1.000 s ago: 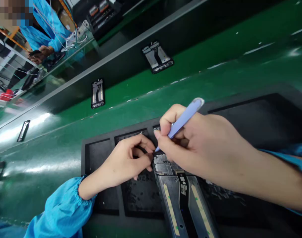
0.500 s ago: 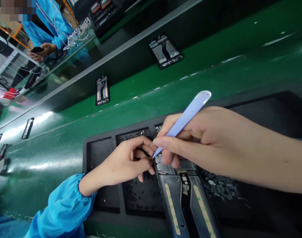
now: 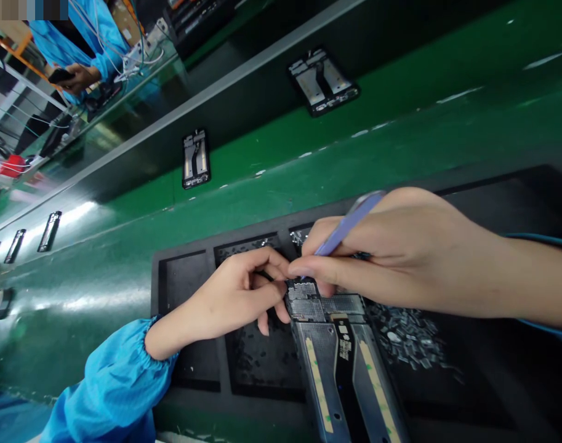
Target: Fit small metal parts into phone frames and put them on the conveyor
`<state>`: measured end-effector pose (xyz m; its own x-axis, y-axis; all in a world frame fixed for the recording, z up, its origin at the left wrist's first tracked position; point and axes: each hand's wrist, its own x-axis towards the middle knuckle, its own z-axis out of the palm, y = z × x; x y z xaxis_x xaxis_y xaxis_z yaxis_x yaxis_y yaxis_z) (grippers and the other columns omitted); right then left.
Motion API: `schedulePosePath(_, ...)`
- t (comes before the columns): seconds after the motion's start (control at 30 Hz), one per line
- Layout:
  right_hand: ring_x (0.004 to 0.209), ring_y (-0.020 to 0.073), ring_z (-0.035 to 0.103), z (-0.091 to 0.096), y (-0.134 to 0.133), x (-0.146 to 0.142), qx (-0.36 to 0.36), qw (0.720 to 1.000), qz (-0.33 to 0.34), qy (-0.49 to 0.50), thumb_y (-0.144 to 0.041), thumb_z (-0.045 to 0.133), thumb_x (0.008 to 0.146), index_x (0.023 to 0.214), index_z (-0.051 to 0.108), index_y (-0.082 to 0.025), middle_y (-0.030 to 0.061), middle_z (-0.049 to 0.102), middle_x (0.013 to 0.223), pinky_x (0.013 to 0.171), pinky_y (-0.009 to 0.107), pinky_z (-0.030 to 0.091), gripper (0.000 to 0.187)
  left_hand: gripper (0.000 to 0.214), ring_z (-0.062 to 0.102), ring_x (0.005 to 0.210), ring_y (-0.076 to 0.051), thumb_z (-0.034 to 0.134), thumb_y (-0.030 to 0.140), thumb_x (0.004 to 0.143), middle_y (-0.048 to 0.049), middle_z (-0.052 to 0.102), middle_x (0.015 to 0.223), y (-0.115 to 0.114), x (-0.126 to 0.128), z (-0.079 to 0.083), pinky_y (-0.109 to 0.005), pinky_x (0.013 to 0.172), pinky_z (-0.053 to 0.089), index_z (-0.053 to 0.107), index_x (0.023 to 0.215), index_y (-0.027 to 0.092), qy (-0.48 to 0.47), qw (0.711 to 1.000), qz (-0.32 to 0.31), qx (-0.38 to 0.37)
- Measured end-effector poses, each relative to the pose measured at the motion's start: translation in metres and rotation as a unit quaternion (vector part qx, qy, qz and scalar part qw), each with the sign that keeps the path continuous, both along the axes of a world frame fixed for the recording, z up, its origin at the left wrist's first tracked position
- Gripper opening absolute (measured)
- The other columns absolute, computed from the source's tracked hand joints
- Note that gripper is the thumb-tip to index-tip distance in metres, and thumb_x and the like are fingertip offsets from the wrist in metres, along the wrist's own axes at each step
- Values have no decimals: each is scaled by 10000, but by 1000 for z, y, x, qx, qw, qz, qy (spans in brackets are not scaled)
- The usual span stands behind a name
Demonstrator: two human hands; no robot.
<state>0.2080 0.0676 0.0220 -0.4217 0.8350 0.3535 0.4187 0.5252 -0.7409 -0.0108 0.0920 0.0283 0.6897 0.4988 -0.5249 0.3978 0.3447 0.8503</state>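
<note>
An opened phone (image 3: pixel 320 369) lies below my hands, its inside facing up, with a black flex cable (image 3: pixel 346 369) down the middle and pale adhesive strips on both sides. My left hand (image 3: pixel 244 295) grips the phone's upper left corner between thumb and fingers. Blue tweezers (image 3: pixel 345 232) are pinched in my right hand (image 3: pixel 391 252), slanting down to the phone's top edge. Their tip is mostly hidden behind my thumb, so I cannot tell whether it holds anything.
A black compartment tray (image 3: pixel 223 357) lies beneath, with small dark pieces and a heap of small shiny parts (image 3: pixel 410 338) in it. Farther back, opened phones (image 3: pixel 324 80) stand spaced along the green bench (image 3: pixel 248 203). Beyond a ledge, a person in blue sleeves (image 3: pixel 105 55) holds a dark object.
The tweezers have moved right along the phone's top edge and tilted lower. My left hand keeps its hold on the corner. The view has shifted slightly.
</note>
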Motion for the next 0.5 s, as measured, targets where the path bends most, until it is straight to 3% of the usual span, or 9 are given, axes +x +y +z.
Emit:
schedulePosePath(0.37,429,118,566,-6,1,-2,-32,999,-2,10,-391,576,990,638,678,-253,-37,645,519,426,287,370,392,59,688,585,-120,565,201,923,-15,610,858,-2,8,-4,-174,401,536,520,925,163,26,999,36,6)
schedulePosePath(0.5,410,101,558,-6,1,-3,-35,999,-15,10,-402,572,984,581,644,-244,-36,679,552,425,271,376,439,59,685,565,-109,572,189,909,-17,612,885,-3,8,-4,-171,397,536,522,917,158,29,999,38,16)
